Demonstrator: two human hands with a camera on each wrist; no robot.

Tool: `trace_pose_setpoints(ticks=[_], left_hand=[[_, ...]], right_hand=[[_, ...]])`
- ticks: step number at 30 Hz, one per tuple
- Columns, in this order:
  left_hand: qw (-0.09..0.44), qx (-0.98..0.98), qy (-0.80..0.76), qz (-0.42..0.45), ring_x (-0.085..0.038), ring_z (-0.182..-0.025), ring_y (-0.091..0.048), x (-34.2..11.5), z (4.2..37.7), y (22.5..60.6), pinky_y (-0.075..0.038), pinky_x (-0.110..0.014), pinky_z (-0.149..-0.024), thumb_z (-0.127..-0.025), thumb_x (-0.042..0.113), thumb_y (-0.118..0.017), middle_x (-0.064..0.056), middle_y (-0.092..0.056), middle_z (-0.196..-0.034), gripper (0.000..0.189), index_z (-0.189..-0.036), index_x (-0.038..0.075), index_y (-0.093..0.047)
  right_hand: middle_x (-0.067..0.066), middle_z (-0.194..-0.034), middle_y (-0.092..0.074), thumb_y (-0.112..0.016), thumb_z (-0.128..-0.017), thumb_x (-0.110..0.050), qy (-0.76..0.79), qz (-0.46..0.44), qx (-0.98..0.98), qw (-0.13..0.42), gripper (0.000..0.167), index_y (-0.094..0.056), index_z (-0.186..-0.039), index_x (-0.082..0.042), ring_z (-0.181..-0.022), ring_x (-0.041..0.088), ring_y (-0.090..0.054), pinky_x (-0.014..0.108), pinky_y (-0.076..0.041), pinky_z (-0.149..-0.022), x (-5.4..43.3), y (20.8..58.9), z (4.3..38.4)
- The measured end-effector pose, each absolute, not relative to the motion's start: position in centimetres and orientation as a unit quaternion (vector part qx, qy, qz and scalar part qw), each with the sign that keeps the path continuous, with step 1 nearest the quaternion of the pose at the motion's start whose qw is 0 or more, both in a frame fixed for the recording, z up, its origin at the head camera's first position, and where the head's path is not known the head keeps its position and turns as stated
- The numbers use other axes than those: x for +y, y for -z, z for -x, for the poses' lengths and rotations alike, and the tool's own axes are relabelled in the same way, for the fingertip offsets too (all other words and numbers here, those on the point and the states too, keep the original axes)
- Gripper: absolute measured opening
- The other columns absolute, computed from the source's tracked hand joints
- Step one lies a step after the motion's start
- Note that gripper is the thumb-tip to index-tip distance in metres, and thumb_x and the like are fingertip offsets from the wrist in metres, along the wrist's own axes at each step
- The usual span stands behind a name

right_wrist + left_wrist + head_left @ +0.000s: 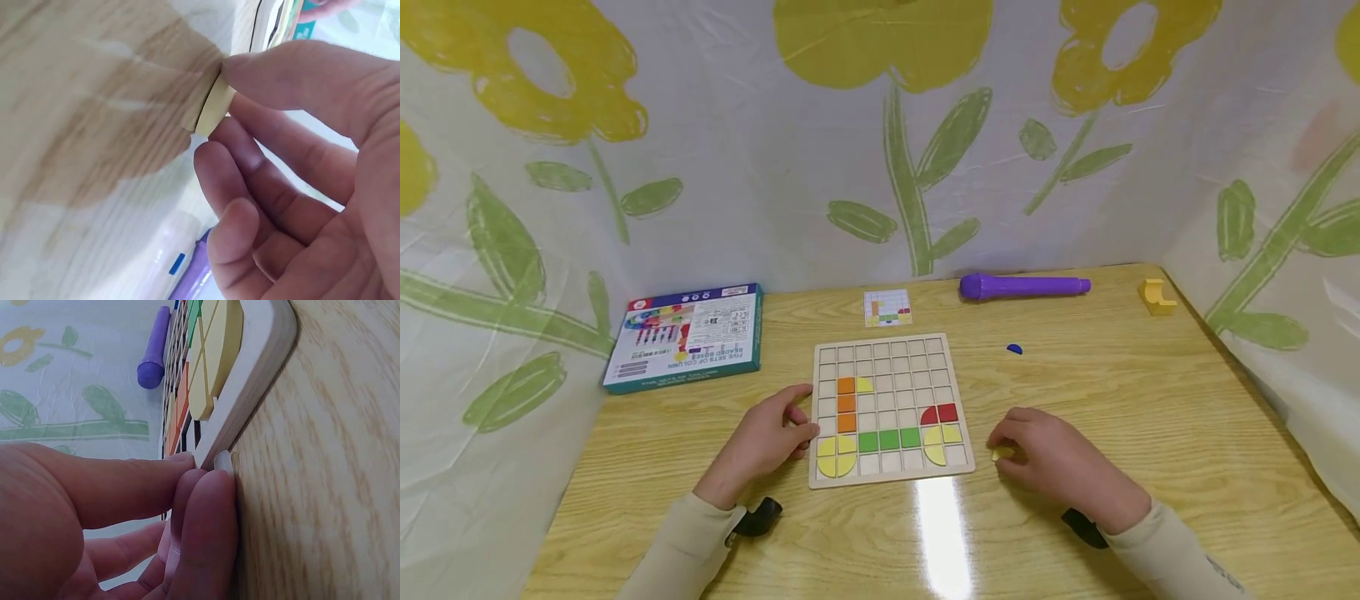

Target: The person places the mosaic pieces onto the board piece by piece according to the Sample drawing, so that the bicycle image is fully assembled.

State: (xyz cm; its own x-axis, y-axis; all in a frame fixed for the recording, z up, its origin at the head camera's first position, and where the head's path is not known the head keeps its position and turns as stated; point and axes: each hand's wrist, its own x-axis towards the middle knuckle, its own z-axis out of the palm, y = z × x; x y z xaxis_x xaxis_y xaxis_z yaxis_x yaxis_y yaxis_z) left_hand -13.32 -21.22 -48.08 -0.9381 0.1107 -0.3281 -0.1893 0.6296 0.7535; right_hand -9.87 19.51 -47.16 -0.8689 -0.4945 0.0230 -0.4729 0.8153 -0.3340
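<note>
A wooden grid board (886, 492) lies on the table, bearing yellow, orange, green and red tiles. Beside its left edge is my left hand (766, 439); thumb and index finger pinch the board's rim (240, 400) in the left wrist view. To the right of the board, my right hand (1051, 457) holds a small yellow tile (1002, 453) between thumb and fingers, low over the tabletop. The right wrist view shows this yellow tile (215, 106) tilted on edge, its far part hidden by the fingers.
A pattern card (887, 308) lies behind the board. Farther right are a blue half-round tile (1014, 349), a purple microphone (1026, 287) and a yellow block (1157, 297). At the left lies a flat printed box (685, 337). Flowered cloth (737, 150) hangs behind the table.
</note>
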Motion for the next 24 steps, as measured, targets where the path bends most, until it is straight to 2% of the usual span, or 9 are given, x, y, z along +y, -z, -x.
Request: trace_pose_setpoints(ticks=[7, 17, 24], left_hand=[[0.176, 0.886, -0.428, 0.025, -0.019, -0.074, -0.063, -21.2, 13.3, 48.1, -0.056, -0.028, -0.066, -0.103, 0.013, -0.073, -0.010, -0.064, -0.107, 0.064, -0.162, 0.014, -0.047], [0.174, 0.888, -0.425, 0.021, -0.019, -0.073, -0.064, -21.3, 13.3, 48.2, -0.055, -0.028, -0.065, -0.103, 0.014, -0.073, -0.010, -0.063, -0.107, 0.065, -0.162, 0.013, -0.047], [0.170, 0.887, -0.429, 0.019, -0.019, -0.073, -0.064, -21.2, 13.2, 48.0, -0.055, -0.028, -0.064, -0.103, 0.014, -0.074, -0.010, -0.063, -0.107, 0.064, -0.161, 0.013, -0.048]], right_hand=[[-0.012, -0.101, -0.069, -0.087, -0.088, -0.014, 0.191, 0.294, 0.936, 0.031, 0.018, -0.080, -0.103, -0.022, -0.090, 0.003, -0.064, 0.031, -0.060, -0.082, 18.8, 47.0, 10.1], [-0.011, -0.104, -0.070, -0.088, -0.088, -0.015, 0.198, 0.364, 0.910, 0.023, 0.018, -0.081, -0.104, -0.019, -0.093, 0.004, -0.066, 0.029, -0.061, -0.084, 16.3, 46.5, 10.8], [-0.010, -0.103, -0.070, -0.088, -0.087, -0.011, 0.188, 0.375, 0.907, 0.021, 0.019, -0.082, -0.102, -0.019, -0.091, 0.005, -0.067, 0.027, -0.061, -0.082, 15.8, 46.8, 11.0]])
